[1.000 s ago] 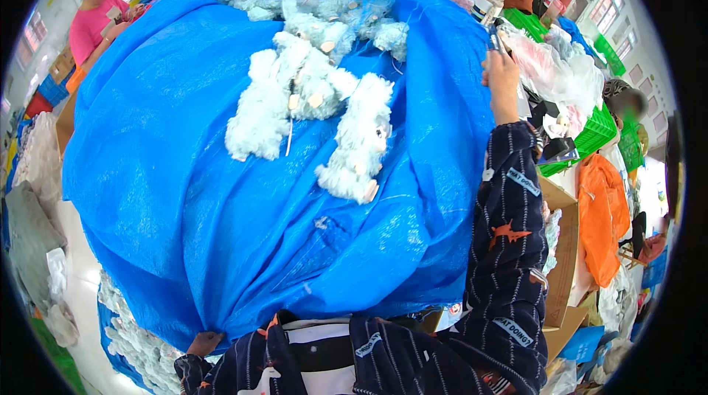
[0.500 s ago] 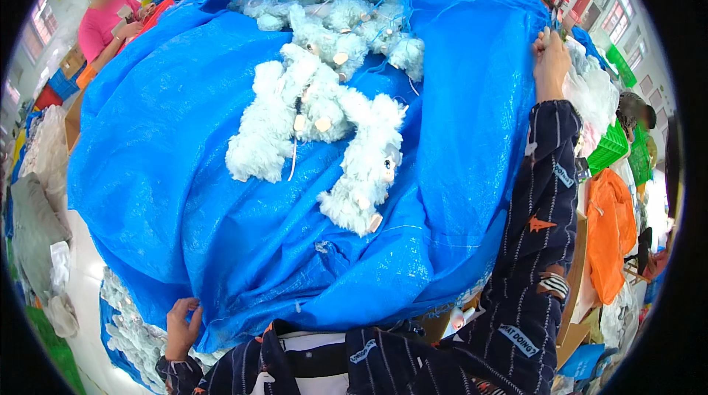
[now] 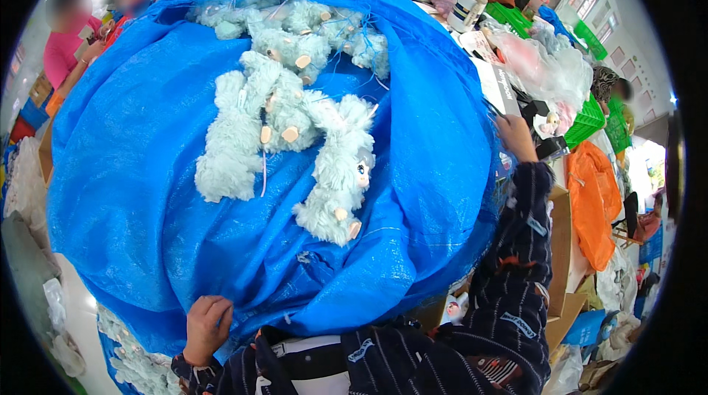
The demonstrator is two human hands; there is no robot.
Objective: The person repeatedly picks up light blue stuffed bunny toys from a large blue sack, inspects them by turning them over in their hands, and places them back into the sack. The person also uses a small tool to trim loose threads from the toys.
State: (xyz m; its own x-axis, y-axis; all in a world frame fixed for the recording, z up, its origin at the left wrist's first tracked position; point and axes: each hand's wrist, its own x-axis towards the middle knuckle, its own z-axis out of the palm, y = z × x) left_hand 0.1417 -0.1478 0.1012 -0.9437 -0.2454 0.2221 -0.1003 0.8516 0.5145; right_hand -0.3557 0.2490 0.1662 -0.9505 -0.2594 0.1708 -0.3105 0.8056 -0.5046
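A big blue woven plastic sack [image 3: 133, 174] spreads in front of me, its mouth at the far side. Pale blue-green plush toys [image 3: 228, 137] with long fur and beige feet lie on and in it; the nearest plush toy [image 3: 335, 181] shows a face with a painted eye. My left hand [image 3: 209, 327] is closed on a fold of the sack at its near left edge. At the right edge, my right hand [image 3: 518, 137] has its fingers curled at the sack's side; its fingertips are partly hidden.
More plush toys [image 3: 140, 358] fill a sack at lower left. To the right are a white jar [image 3: 470, 5], clear plastic bags [image 3: 546, 63], a green crate [image 3: 585, 122], an orange bag [image 3: 592, 203] and a cardboard box [image 3: 560, 262]. A person in pink [image 3: 63, 56] stands at far left.
My right hand has come down and nearer along the sack's right side, and the sack's right edge has drawn inward, uncovering the jar and table items. My left hand has shifted slightly right.
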